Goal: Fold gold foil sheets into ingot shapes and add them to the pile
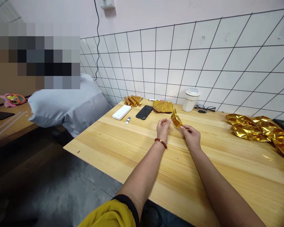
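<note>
I can't read any words or brand names. The tiny marks on the one white, flat, rounded block (121,112) and the one small blue and white tube (127,120) are too small to make out. The one black, shiny phone (144,112) has a dark screen.

Two hands are over the pale yellow wooden counter (97,138). The one shiny gold foil strip (176,121) is between them, in front of the one flat gold foil bundle (162,107). The right hand (192,137) has its grip pinched together on the strip's near end. The left hand (163,128) is bent, with its thumb right by the strip's other side. I can't tell if its grip is closed on it. One dark red bead bracelet (161,142) is on the left wrist.

At the back are one pile of folded gold strips (133,101), too messy to count, one white cup with a lid (190,100) and one pair of black glasses (205,108). Big crinkly gold foil (257,127) lies on the right.
</note>
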{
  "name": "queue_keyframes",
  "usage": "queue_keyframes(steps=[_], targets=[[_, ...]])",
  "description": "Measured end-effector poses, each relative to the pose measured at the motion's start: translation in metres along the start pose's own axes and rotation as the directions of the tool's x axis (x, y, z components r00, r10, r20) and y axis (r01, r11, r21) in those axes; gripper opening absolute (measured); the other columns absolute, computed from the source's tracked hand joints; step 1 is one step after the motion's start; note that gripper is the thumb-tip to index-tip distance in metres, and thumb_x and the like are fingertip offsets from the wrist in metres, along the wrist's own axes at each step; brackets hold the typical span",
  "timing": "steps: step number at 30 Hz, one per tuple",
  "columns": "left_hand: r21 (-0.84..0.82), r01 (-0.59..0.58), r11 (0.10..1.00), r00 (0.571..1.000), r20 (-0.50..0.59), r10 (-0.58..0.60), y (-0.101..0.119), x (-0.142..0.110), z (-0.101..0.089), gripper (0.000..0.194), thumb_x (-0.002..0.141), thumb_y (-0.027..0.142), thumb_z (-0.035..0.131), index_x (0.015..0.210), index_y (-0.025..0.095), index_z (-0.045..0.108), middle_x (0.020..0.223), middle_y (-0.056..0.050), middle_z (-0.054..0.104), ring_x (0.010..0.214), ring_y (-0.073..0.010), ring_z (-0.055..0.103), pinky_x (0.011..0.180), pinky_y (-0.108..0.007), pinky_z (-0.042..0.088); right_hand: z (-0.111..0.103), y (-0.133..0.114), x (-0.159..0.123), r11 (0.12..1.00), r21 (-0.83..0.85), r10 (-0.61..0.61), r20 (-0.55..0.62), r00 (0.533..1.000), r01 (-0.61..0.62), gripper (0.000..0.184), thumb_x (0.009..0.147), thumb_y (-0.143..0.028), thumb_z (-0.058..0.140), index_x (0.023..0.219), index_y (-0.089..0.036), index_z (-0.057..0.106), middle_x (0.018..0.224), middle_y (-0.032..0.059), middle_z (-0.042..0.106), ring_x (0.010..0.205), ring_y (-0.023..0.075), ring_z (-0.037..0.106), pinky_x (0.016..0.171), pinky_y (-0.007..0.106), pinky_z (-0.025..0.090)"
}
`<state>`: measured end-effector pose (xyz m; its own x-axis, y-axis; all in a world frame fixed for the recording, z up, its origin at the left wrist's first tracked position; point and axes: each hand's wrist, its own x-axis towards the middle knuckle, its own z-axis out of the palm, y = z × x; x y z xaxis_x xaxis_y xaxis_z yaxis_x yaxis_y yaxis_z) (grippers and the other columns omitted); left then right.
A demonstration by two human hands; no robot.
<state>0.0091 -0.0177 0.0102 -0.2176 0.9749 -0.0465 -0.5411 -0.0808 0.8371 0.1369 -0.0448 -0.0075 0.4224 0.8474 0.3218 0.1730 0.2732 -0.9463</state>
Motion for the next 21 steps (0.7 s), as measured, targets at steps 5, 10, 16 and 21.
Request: queue_keyframes(steps=[5, 10, 16, 21], targets=[[0.139, -0.017, 0.99, 1.0, 0.02, 0.015, -0.001, -0.002, 0.002, 0.048, 0.052, 0.049, 0.089, 0.069, 0.017, 0.057, 0.062, 0.004, 0.056, 0.055, -0.0067, 0.048, 0.056, -0.022, 0.039, 0.002, 0.0, -0.005, 0.907, -0.261, -0.317, 0.092, 0.944, 0.33, 0.024, 0.08, -0.044, 0.065, 0.083, -0.025, 0.078, 0.083, 0.0052, 0.07, 0.064, 0.0159, 0.057, 0.064, 0.032, 0.049], [0.118, 0.012, 0.993, 1.0, 0.022, -0.015, -0.009, 0.002, -0.001, 0.053, 0.05, 0.054, 0.088, 0.063, 0.017, 0.052, 0.052, 0.006, 0.052, 0.046, -0.006, 0.046, 0.048, -0.021, 0.037, 0.005, 0.0, -0.01, 0.816, -0.362, -0.404, 0.202, 0.892, 0.451, 0.023, 0.086, -0.039, 0.059, 0.088, -0.028, 0.079, 0.091, 0.0065, 0.069, 0.073, 0.0173, 0.063, 0.069, 0.032, 0.051], [0.038, 0.022, 0.999, 1.0, -0.007, -0.022, -0.007, 0.003, -0.002, 0.048, 0.051, 0.049, 0.088, 0.064, 0.015, 0.056, 0.054, 0.004, 0.055, 0.05, -0.0068, 0.05, 0.053, -0.022, 0.043, 0.003, -0.009, -0.011, 0.861, -0.244, -0.415, 0.173, 0.893, 0.447, 0.051, 0.079, -0.041, 0.068, 0.127, -0.024, 0.063, 0.118, 0.0112, 0.063, 0.072, 0.015, 0.059, 0.079, 0.037, 0.054], [0.084, 0.043, 0.996, 0.998, 0.051, -0.048, -0.005, -0.001, 0.001, 0.041, 0.051, 0.044, 0.089, 0.064, 0.013, 0.065, 0.057, 0.001, 0.059, 0.054, -0.0078, 0.052, 0.057, -0.023, 0.043, 0.004, -0.002, -0.007, 0.991, -0.092, -0.084, 0.103, 0.991, 0.094, 0.057, 0.075, -0.054, 0.07, 0.119, -0.017, 0.064, 0.082, 0.0032, 0.068, 0.062, 0.0135, 0.056, 0.064, 0.029, 0.05]])
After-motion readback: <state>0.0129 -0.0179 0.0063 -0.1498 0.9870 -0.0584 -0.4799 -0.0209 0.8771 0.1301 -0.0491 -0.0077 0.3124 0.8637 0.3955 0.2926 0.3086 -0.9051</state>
